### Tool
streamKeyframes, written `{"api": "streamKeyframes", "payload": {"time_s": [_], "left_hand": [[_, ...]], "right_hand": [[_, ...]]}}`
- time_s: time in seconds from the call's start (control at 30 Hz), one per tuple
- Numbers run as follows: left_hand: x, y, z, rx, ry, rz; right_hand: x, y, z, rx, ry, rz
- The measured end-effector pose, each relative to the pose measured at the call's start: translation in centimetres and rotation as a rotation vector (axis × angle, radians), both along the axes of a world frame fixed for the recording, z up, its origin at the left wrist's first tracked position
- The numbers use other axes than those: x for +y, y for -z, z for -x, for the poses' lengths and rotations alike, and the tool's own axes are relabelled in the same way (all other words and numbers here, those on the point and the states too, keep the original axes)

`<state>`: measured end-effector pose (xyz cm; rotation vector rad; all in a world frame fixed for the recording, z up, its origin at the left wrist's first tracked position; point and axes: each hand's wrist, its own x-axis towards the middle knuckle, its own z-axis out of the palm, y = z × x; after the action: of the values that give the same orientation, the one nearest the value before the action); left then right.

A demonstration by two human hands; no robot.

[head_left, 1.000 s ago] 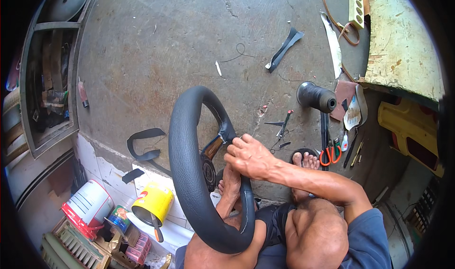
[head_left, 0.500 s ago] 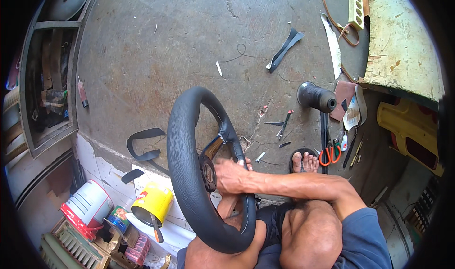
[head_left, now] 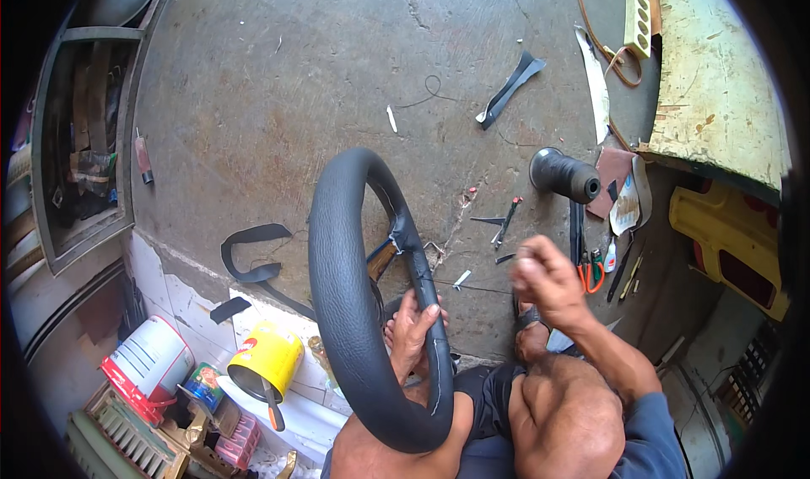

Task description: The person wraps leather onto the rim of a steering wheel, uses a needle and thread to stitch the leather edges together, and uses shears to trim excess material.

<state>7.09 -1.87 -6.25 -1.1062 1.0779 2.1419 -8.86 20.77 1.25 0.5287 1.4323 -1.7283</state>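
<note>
A person is sitting on a concrete floor (head_left: pixel 321 83), working on a black steering wheel (head_left: pixel 354 327) that is standing on edge against the legs, its rim wrapped in a dark textured cover with a stitched seam running down the inner side; the left hand (head_left: pixel 412 331) is gripping the inner rim of the wheel, fingers curled around it beside the seam; the right hand (head_left: pixel 544 281) is hovering clear of the wheel to its right, fingers pinched closed into a loose fist, and whether it is holding anything between the fingertips cannot be told from this view. Near the lower left corner of the floor slab, a yellow can (head_left: pixel 266 361) is lying on its side with a brush handle poking from it, next to a white and red tin (head_left: pixel 148 365); a curl of black strip (head_left: pixel 253 260) is lying just left of the wheel, and another black offcut (head_left: pixel 510 87) is resting further up the floor. To the right, a black spool of thread (head_left: pixel 564 175) is lying on its side, with orange-handled scissors (head_left: pixel 584 268) just below it near the right hand; a small awl-like tool (head_left: pixel 506 217) is lying between the wheel and the spool.
</note>
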Motion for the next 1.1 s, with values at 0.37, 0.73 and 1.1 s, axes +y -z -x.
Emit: {"api": "streamKeyframes", "payload": {"time_s": [0.37,0.73,1.1], "left_hand": [[-1.3,-3.5,6.0,0.672,0.795,1.174],[-3.2,-4.1,6.9,0.806,0.931,1.154],[-1.2,-5.0,9.3,0.747,0.994,0.304]], "right_hand": [[34.9,-11.0,-11.8,0.342,0.241,-1.438],[31.5,-9.9,-5.1,0.368,0.020,-1.693],[29.7,-15.9,-3.5,0.493,-0.168,-1.801]]}}
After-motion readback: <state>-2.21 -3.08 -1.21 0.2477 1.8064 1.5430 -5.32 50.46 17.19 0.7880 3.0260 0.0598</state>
